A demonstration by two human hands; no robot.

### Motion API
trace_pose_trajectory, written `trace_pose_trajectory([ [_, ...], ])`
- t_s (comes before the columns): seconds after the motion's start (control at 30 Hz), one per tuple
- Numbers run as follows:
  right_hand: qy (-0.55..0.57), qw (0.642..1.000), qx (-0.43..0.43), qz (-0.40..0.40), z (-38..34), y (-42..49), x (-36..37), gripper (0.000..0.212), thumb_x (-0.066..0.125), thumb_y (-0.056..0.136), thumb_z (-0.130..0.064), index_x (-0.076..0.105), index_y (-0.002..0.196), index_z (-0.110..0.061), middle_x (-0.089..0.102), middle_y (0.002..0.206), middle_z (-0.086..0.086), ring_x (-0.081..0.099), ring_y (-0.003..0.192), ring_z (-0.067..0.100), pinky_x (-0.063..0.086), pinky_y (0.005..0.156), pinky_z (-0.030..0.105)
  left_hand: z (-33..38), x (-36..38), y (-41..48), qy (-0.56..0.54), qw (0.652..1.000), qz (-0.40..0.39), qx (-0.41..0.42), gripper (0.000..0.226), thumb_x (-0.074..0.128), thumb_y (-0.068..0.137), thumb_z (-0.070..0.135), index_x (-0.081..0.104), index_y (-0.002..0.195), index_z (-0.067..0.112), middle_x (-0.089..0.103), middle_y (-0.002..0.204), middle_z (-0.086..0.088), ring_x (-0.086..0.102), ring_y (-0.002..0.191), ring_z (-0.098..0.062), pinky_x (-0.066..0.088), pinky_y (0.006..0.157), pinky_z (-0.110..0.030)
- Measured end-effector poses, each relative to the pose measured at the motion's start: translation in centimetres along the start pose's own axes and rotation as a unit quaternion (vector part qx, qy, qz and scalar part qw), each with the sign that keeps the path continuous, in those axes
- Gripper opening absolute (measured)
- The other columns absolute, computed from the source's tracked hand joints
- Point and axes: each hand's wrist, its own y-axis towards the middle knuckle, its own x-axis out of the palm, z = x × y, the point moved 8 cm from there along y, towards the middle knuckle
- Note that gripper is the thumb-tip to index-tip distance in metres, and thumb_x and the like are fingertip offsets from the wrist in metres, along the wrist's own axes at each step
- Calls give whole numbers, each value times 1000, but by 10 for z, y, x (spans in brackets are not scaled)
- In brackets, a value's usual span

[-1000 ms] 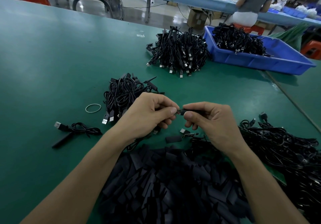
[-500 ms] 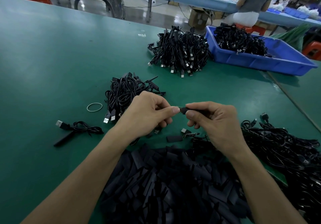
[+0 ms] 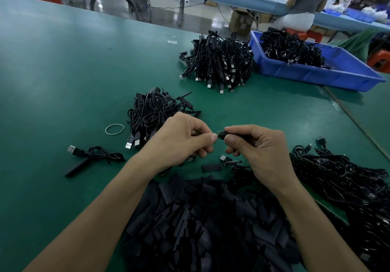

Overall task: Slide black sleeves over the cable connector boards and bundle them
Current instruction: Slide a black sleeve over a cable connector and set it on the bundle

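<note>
Hands up over the green table, meeting just above the work. The right hand has its fingers curled round a black sleeve, thumb under, forefinger over. The left hand is curled too, thumb and forefinger pinched at the end of the connector board that peeks out of the sleeve's mouth. How much of the board is inside, I can't tell; the fingers cover most of it.

The reason for this hold looks plain: one hand steadies the tube, the other feeds or draws the board along it, clear of the clutter. Sleeve and board lie roughly level, long axis running left to right across the view, the exposed board end pointing toward the left hand.

The stock sits within easy reach. A heap of sleeves lies under the forearms, and a tangle of cables at the right. A coiled pile sits just behind the left hand, with a rubber band beside it, likely waiting for the bundling. One loose sleeve and a bare board lie on the table below the hands.
</note>
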Motion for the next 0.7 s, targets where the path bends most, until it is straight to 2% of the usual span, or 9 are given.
trace_pose_trajectory([
  [0.23, -7, 1000, 1, 8, -3, 2, 2, 26, 76, 78, -26, 72, 103, -33, 77, 83, -7, 71, 69, 11, 53, 66, 17, -1, 3, -1, 1, 1000, -10, -7, 16, 65, 97, 17, 73, 83, 16, 75, 71, 4, 70, 62, -8, 51, 57, -18],
  [0.33, 1, 996, 2, 86, -3, 0, -6, 37, 81, 78, -21, 67, 108, -38, 76, 84, -6, 73, 72, 14, 56, 67, 19, -1, 3, 0, -6, 1000, -3, -10, 17, 63, 98, 16, 73, 84, 16, 75, 71, 3, 69, 61, -8, 50, 56, -17],
  [0.47, 36, 979, 8, 200, 1, -9, -11, 24, 79, 81, -20, 69, 101, -30, 76, 87, -8, 74, 76, 12, 57, 68, 20, 0, 2, 0, -9, 1000, 24, -1, 19, 62, 99, 17, 73, 82, 19, 75, 69, 5, 70, 60, -7, 50, 55, -17],
  [0.57, 43, 977, 11, 211, 1, -13, 0, 31, 72, 86, -24, 66, 116, -30, 76, 91, -11, 74, 80, 13, 59, 74, 27, 3, 3, -1, -1, 999, 42, 17, 20, 63, 98, 18, 74, 81, 20, 75, 70, 6, 72, 62, -9, 52, 56, -18],
  [0.7, 53, 978, 1, 201, -1, -13, 9, 36, 71, 91, -16, 64, 118, -39, 77, 92, -10, 74, 82, 10, 59, 80, 25, 4, 6, -2, -9, 998, 56, 29, 20, 64, 99, 16, 75, 83, 14, 75, 70, 3, 73, 63, -11, 52, 56, -16],
])
